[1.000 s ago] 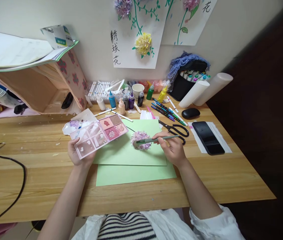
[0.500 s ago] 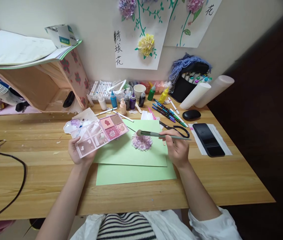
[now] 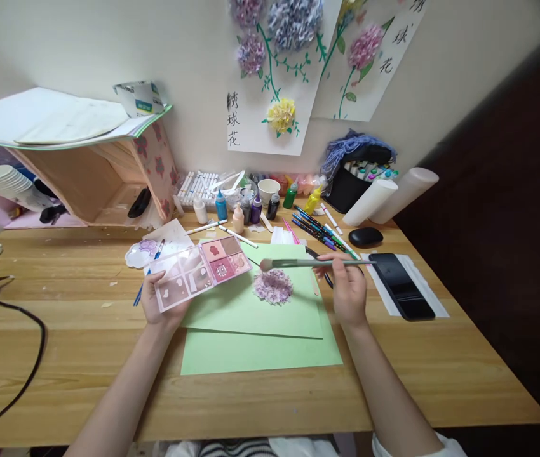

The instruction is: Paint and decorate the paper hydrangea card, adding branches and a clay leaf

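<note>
An open makeup palette [image 3: 222, 271] with pink and brown pans and a clear lid is held by my left hand [image 3: 161, 304] over the left part of the green paper [image 3: 251, 351]. My right hand [image 3: 349, 289] grips a long brush [image 3: 310, 262] by its handle, which lies nearly level. Its soft head is just above the upper left edge of a round pinkish-purple paper flower [image 3: 274, 289]. Whether the bristles touch the petals I cannot tell. The flower rests on the upper of two overlapping green sheets.
Behind the sheets stand paint bottles [image 3: 255, 209], a paper cup [image 3: 269, 190] and pens [image 3: 315, 230]. Scissors [image 3: 330, 279] lie partly under my right hand. A phone [image 3: 402, 285] and mouse [image 3: 365, 237] are at the right, a pink box [image 3: 155, 168] at the left.
The camera view has tilted up, so the table sits lower in the picture. My right hand has moved slightly right with the brush, whose handle is now more level.
</note>
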Demonstrator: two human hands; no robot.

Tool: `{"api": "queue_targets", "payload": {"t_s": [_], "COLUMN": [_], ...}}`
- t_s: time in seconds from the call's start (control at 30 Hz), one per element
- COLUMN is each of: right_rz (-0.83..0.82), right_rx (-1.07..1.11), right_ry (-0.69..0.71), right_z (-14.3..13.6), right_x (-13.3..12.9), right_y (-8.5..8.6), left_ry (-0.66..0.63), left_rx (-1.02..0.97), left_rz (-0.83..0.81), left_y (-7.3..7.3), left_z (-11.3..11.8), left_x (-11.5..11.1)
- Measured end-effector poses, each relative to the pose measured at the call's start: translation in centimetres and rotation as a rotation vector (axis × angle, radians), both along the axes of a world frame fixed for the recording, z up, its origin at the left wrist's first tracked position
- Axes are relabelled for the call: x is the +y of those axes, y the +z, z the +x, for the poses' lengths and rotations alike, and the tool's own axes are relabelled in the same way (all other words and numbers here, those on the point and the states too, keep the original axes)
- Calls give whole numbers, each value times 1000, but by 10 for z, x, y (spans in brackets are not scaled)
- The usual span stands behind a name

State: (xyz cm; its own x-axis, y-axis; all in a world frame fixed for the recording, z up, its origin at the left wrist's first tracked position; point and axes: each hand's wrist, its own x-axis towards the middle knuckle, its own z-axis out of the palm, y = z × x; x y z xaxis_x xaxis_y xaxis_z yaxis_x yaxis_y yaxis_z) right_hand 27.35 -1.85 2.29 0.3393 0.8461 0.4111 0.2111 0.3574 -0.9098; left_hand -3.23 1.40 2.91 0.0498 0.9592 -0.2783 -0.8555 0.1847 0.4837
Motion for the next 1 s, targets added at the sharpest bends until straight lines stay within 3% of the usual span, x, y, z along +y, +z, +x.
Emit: {"api": "queue_targets", "payload": {"t_s": [0.1, 0.27, 0.4, 0.53, 0.7, 0.87, 1.0], "right_rz": [-74, 17, -34, 42, 39, 134, 85], "right_rx": [-43, -23, -115, -110, -149, -81, -108], "right_ry": [117, 4, 166, 36, 85, -35, 213], "right_z": [-2, 5, 13, 17, 22, 20, 1], "right_x": [2, 4, 6, 9, 8, 5, 0], "right_y": [-4, -7, -9, -9, -6, -2, -1], "left_ry": [-16, -22, 4, 16, -51, -123, -86], "left_rx": [-11, -30, -42, -23, 1, 17, 13], "left_rz": [-17, 49, 63, 69, 118, 150, 147], "left_y": [1, 2, 0, -1, -3, -4, -5], "left_z": [1, 3, 2, 3, 7, 8, 5], "left_x": [-1, -2, -1, -1, -1, -4, -3]}}
